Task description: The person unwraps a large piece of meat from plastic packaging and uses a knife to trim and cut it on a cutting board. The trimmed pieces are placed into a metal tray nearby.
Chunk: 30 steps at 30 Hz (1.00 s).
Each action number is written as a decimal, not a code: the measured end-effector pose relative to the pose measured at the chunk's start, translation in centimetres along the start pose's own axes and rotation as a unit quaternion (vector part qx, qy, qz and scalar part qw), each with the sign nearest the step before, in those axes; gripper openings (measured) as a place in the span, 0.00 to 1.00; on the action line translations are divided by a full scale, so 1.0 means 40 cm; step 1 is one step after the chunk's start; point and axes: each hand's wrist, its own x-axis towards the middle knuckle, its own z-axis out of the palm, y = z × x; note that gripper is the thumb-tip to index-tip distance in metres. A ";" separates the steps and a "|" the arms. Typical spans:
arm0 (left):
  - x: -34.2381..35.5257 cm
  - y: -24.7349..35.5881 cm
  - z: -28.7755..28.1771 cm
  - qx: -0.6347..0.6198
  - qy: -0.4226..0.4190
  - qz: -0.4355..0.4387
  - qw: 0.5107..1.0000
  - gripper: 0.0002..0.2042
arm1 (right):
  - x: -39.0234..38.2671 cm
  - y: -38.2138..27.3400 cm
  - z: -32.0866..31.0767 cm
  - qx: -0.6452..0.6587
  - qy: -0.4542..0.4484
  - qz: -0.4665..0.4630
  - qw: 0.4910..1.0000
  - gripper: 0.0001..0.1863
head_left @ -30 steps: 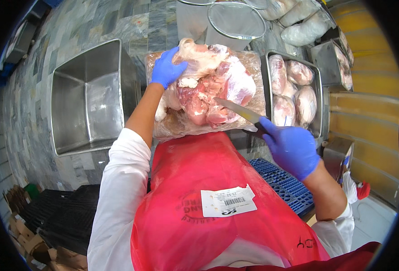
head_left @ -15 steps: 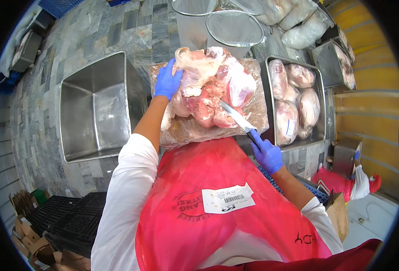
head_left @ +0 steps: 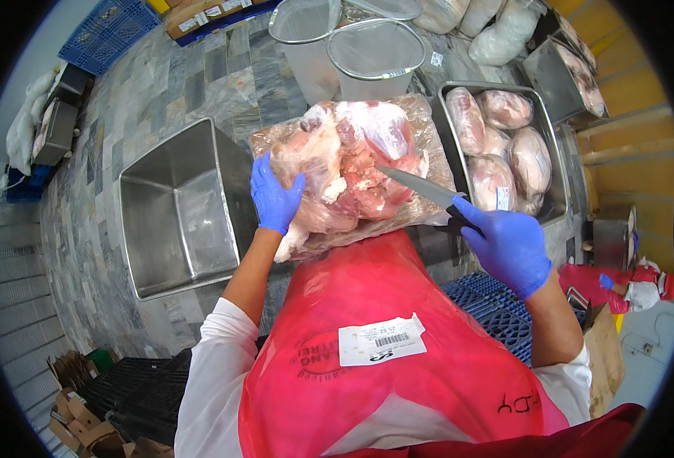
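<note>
A large piece of raw meat (head_left: 367,191), pink with white fat, lies on a plastic-covered block (head_left: 437,172) in front of me. My left hand (head_left: 276,200), in a blue glove, rests against the meat's left side with fingers stretched and thumb apart. In my right hand (head_left: 507,248), also gloved in blue, the black handle of a knife (head_left: 421,185) is gripped. The blade slants up to the left, its tip at the middle of the meat. Whether the tip is in the flesh or just over it, I cannot tell.
An empty metal tub (head_left: 186,206) stands to the left. On the right, another metal tub (head_left: 562,183) holds several wrapped meat pieces (head_left: 531,164). Clear bins (head_left: 375,65) stand beyond the block. A blue pallet (head_left: 489,313) lies below my right arm. Another person (head_left: 642,286) is at far right.
My left hand has moved down the meat's left side and its fingers have spread. The meat has shifted and turned somewhat. My right hand has moved right, and the knife lies flatter.
</note>
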 end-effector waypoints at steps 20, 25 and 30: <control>0.242 0.057 0.199 -0.065 -0.203 0.049 0.976 0.34 | -0.011 0.047 0.533 0.191 0.031 0.101 0.976 0.30; 0.255 0.078 0.188 -0.035 -0.235 0.000 0.971 0.33 | 0.022 0.063 0.700 0.402 0.119 0.084 0.904 0.29; 0.279 0.030 0.220 -0.060 -0.231 0.046 0.970 0.31 | 0.104 -0.006 0.741 0.440 0.153 0.097 0.879 0.28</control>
